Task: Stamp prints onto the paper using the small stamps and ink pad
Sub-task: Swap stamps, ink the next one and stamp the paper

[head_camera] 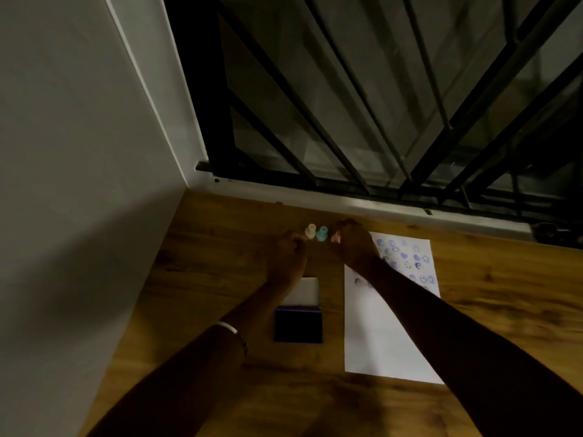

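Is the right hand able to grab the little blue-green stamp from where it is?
Probably yes: the right hand sits just beside the teal stamp, and nothing stands between them.

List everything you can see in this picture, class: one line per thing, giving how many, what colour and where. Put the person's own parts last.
cream stamp: one, cream, far side of the table, standing by the left fingertips
teal stamp: one, teal, right beside the cream one
ink pad: one, dark blue, open with its pale lid folded back, near middle of the table
paper: one sheet, white, right of the ink pad; purple prints fill its far part
table: one, brown wood, under everything
window grille: one, black bars, behind the table
wall: one, grey-white, on the left
bracelet: one, pale, on the left wrist
left hand: beside the cream stamp
right hand: beside the teal stamp, over the paper's far corner
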